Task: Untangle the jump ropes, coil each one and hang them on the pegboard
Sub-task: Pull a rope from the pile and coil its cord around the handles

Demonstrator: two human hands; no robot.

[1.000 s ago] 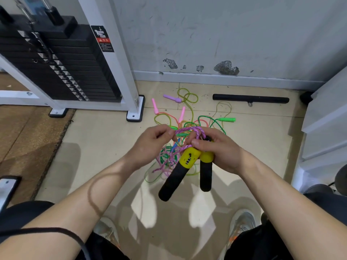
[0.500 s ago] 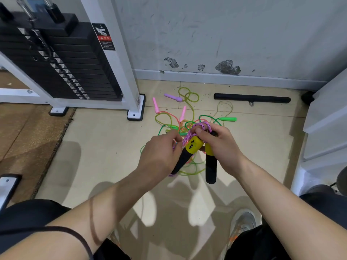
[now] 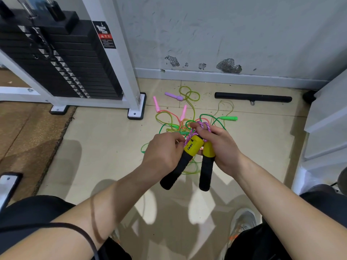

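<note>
Floor (image 3: 103,147) below; rope (image 3: 202,125) in right hand (image 3: 221,147)

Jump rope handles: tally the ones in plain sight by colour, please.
Yellow-and-black handles: 2, both held
Pink handles: 2
Purple handle: 1
Green handle: 1 clear, others possibly hidden
Total: 6

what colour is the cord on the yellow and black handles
The cord on the handles is a purple-pink speckled braid, clearest in head view.
</note>
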